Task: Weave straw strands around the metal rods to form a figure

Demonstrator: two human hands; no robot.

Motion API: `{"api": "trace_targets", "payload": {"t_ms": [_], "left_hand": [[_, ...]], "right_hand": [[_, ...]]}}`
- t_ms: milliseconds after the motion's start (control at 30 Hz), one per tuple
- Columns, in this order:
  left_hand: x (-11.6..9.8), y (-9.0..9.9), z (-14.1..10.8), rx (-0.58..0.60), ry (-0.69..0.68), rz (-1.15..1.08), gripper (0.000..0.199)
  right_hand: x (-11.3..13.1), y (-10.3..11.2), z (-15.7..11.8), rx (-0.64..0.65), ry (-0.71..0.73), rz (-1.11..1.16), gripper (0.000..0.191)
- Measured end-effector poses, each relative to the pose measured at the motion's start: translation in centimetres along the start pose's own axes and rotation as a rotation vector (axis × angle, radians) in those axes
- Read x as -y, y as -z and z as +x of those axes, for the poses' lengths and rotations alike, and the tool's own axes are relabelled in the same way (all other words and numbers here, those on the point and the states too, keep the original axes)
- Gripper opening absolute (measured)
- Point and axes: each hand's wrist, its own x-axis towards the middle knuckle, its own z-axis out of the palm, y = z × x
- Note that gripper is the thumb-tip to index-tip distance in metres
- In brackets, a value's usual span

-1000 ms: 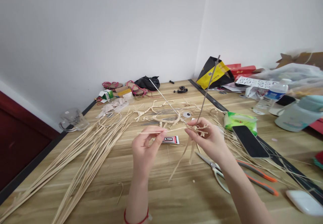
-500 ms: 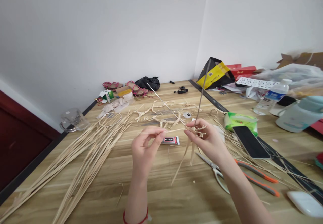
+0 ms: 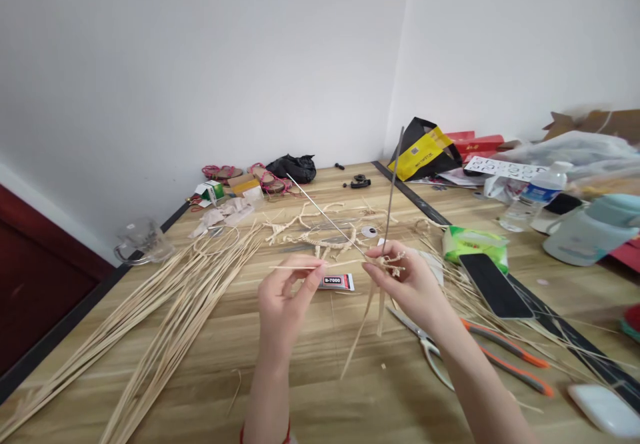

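My left hand (image 3: 287, 297) pinches a thin pale strip (image 3: 345, 265) between thumb and fingers; the strip runs across to the other hand. In my right hand (image 3: 403, 277) is a small woven piece (image 3: 393, 264) with knobbly branching ends, closed in the fingers. Two metal wires stick out of it: one wire (image 3: 325, 214) slants up to the left, the other wire (image 3: 393, 191) stands nearly upright. Loose strip ends (image 3: 359, 337) hang below that hand. Just under the hands lies a glue tube (image 3: 337, 282) marked B-7000. Woven branch-like pieces (image 3: 335, 237) lie beyond.
Long pale strips (image 3: 190, 311) spread over the left of the table. Scissors (image 3: 425, 344), orange-handled pliers (image 3: 510, 357) and a phone (image 3: 495, 286) lie at the right. A water bottle (image 3: 535, 197) and a pale jug (image 3: 593, 231) stand behind them. A glass mug (image 3: 145, 241) is at the left edge.
Both hands keep their hold on the strip and woven piece. The wire tips have shifted slightly down, the upright one also to the left. The view has tilted a little.
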Motion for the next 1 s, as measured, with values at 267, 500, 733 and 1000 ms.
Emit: {"api": "trace_targets", "payload": {"t_ms": [267,500,733,1000], "left_hand": [[1.1,-0.1,0.2,0.297,0.056,0.094,0.017],[1.7,-0.5,0.3,0.343,0.066,0.116,0.011],[1.9,-0.3,0.4,0.304,0.039,0.169,0.011],[2.3,-0.6,-0.1,0.332,0.233,0.115,0.018]], "right_hand": [[-0.2,-0.6,-0.3,0.097,0.0,0.027,0.017],[-1.1,-1.6,-0.7,0.183,-0.037,-0.005,0.018],[-1.0,-1.8,-0.6,0.191,-0.042,0.018,0.021],[-0.8,-2.0,-0.7,0.185,-0.054,-0.046,0.021]]}}
